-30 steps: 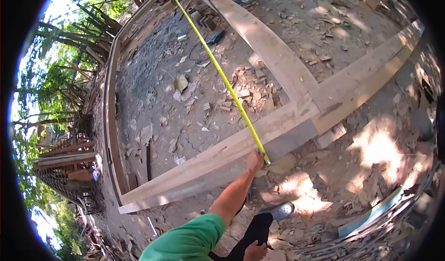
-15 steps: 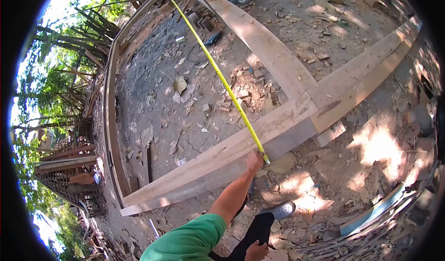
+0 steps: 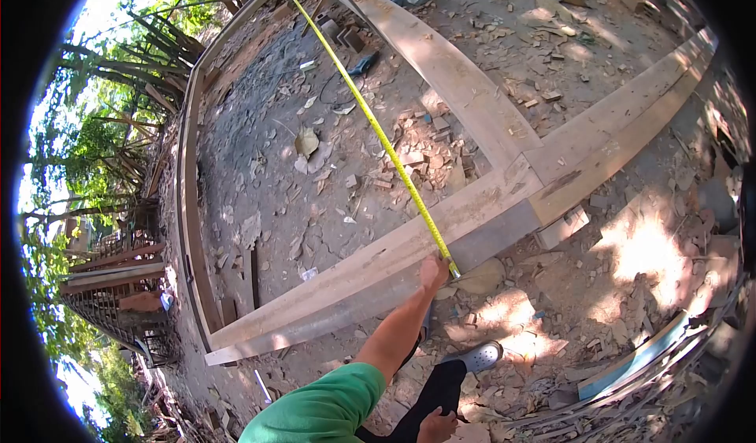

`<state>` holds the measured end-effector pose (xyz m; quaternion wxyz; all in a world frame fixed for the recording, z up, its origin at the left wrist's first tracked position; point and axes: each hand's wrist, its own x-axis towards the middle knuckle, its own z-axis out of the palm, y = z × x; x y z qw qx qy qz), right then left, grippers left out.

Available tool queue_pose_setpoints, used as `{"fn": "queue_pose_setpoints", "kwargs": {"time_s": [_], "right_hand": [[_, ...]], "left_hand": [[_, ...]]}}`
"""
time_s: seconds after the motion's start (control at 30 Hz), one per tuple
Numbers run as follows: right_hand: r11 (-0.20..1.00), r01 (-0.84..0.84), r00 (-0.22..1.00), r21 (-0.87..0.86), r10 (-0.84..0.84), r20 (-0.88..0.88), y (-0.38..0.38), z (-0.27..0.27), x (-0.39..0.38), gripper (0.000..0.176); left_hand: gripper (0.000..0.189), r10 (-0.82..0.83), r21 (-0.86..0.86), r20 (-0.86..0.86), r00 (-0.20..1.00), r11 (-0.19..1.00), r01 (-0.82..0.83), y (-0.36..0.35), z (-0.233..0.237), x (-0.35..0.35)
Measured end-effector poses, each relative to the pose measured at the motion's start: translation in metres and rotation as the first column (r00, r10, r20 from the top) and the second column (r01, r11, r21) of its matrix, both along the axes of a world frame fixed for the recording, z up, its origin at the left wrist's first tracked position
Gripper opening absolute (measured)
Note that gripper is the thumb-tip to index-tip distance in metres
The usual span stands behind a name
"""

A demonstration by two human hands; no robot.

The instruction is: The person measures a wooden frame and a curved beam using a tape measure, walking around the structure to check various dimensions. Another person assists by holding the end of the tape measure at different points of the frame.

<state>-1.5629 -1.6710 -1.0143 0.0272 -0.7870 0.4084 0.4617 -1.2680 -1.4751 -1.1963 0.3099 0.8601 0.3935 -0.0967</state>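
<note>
A yellow measuring tape (image 3: 383,138) runs taut from the far top edge across the wooden frame to the near beam (image 3: 346,271). My left hand (image 3: 433,271) pinches the tape close to its metal end, at the outer edge of that beam. Low in the view, my right hand (image 3: 437,427) rests near my dark-trousered leg with its fingers curled; whether anything is in them is hidden.
A crossbeam (image 3: 472,88) joins the near beam. Inside the frame lie a blue power tool (image 3: 363,66), wood blocks and dry leaves. My grey clog (image 3: 482,356) is beside the near beam. A blue-edged board (image 3: 630,368) lies at lower right.
</note>
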Motion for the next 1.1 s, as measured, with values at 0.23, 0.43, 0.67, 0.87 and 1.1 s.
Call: {"fn": "queue_pose_setpoints", "kwargs": {"time_s": [0.23,0.43,0.67,0.87,1.1], "right_hand": [[1.0,-0.005,1.0,0.005,0.004,0.022,-0.001,-0.001,-0.002,0.041],[1.0,-0.003,1.0,0.004,0.003,0.007,-0.001,0.0,0.0,0.042],[1.0,0.002,1.0,-0.016,-0.002,0.004,0.0,-0.002,-0.001,0.042],[1.0,0.012,1.0,0.002,-0.012,-0.01,-0.001,0.002,0.002,0.042],[1.0,0.0,1.0,-0.003,0.0,0.02,-0.003,-0.007,-0.007,0.043]], "left_hand": [[0.028,0.017,0.046,0.008,1.0,0.999,-0.017,0.002,-0.014,-0.004],[0.038,-0.007,0.001,-0.087,0.996,1.0,0.007,0.0,0.004,0.002],[0.034,-0.006,-0.066,-0.069,0.998,0.998,0.001,-0.001,0.019,0.006],[0.03,0.004,0.025,-0.074,0.997,1.0,-0.003,-0.006,0.024,0.005],[0.031,-0.033,-0.006,-0.063,0.997,0.999,0.032,-0.004,0.033,0.008]]}}
